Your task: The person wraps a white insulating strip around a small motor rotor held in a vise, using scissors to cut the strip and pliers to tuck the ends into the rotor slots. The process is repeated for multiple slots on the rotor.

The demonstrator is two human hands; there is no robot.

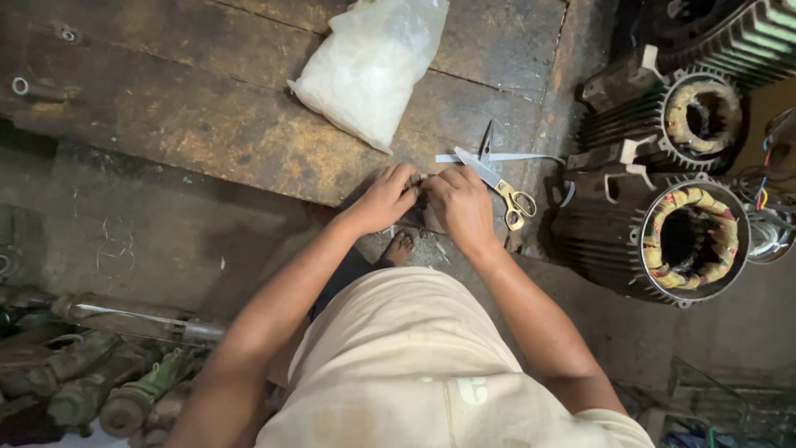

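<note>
I see both forearms stretched forward, my left hand [385, 197] and right hand [460, 206] meeting at the bench's [207, 108] near edge, fingers pinched together on something too small to tell. Scissors [500, 184] lie just beyond the right hand; a bag [369, 66] farther back.

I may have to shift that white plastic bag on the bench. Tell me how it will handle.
The white plastic bag looks soft and slumped, so it would probably sag and change shape when lifted. Its thin film seems slippery and may tear on the rough wooden bench. Lying flat, it should not roll.
</note>
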